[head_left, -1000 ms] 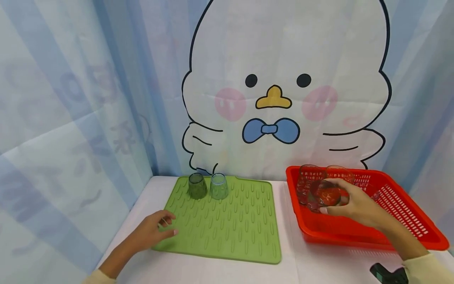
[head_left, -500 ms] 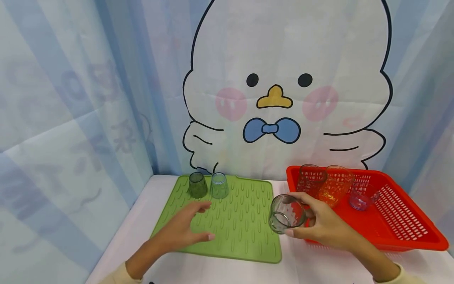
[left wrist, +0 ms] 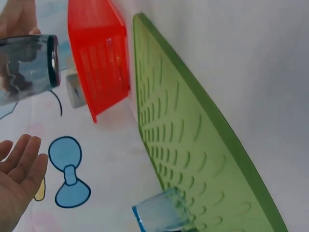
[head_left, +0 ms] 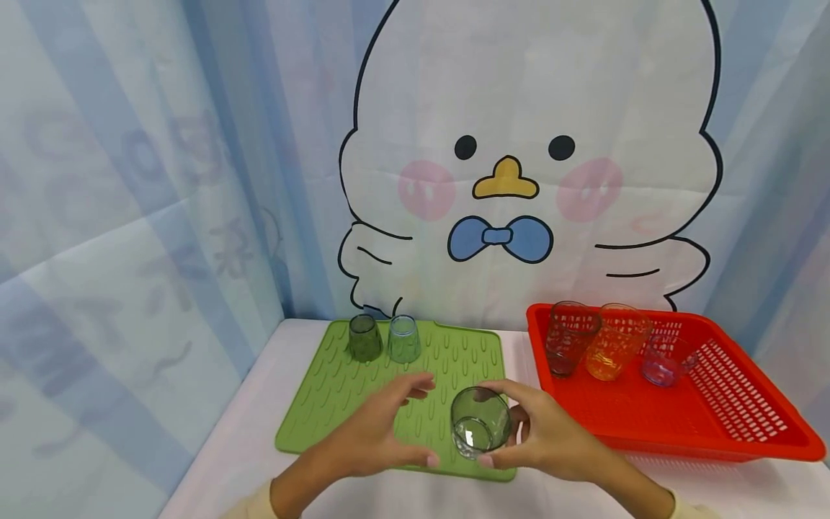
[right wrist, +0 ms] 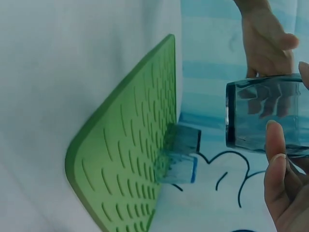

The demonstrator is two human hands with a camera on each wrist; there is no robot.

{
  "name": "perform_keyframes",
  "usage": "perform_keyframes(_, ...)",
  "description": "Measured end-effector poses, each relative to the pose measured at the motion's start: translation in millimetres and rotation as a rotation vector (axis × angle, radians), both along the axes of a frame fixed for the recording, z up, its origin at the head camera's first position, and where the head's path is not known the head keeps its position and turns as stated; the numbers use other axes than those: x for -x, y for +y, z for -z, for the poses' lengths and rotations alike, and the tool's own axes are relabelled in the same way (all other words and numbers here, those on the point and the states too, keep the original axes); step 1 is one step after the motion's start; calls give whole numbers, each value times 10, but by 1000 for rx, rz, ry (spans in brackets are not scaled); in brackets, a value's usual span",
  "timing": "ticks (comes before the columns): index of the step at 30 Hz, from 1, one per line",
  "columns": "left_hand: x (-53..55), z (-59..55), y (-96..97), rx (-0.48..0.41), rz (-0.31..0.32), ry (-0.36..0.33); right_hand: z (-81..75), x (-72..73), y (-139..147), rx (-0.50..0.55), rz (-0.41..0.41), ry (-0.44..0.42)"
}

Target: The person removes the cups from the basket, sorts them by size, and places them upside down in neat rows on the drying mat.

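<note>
My right hand (head_left: 551, 440) grips a grey-tinted drinking glass (head_left: 481, 422) by its side, thumb and fingers around it. The glass is held over the front right of a green ribbed mat (head_left: 311, 418), mouth upward and tilted toward the head camera. My left hand (head_left: 372, 432) faces it from the left, fingers spread and thumb apart, with a gap between it and the glass. Near the mat's back edge stand a dark green glass (head_left: 365, 340) and a pale blue glass (head_left: 405, 342), wider ends down. The right wrist view shows the held glass (right wrist: 260, 113) close up.
A red plastic basket (head_left: 648, 432) stands to the right of the mat. In it are a dark glass (head_left: 564, 346), an orange glass (head_left: 609, 353) and a purple glass (head_left: 661, 367). A printed curtain (head_left: 389, 94) hangs behind the white table (head_left: 246, 432).
My right hand has lifted the grey glass out of the red basket and carried it left over the mat. My left hand has moved right, toward the glass.
</note>
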State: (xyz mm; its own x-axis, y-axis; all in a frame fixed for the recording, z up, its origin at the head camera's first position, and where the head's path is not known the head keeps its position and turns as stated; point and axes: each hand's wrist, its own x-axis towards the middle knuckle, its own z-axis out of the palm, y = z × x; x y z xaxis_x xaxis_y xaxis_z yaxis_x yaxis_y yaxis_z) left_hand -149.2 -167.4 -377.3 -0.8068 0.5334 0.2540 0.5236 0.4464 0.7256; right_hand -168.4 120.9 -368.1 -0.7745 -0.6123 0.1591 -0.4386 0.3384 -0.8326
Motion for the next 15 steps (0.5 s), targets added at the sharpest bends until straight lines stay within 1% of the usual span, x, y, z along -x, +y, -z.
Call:
perform_keyframes(5,-27,9,93,5,34,-23,50,-13,-79,16,-42,7)
perform_keyframes(8,-33,28,119,10,46,-27,65,-17,-112,23,-58,-12)
perform_keyframes(15,-43,85,142,32,65,1,100,-36,-170,12,-79,-26)
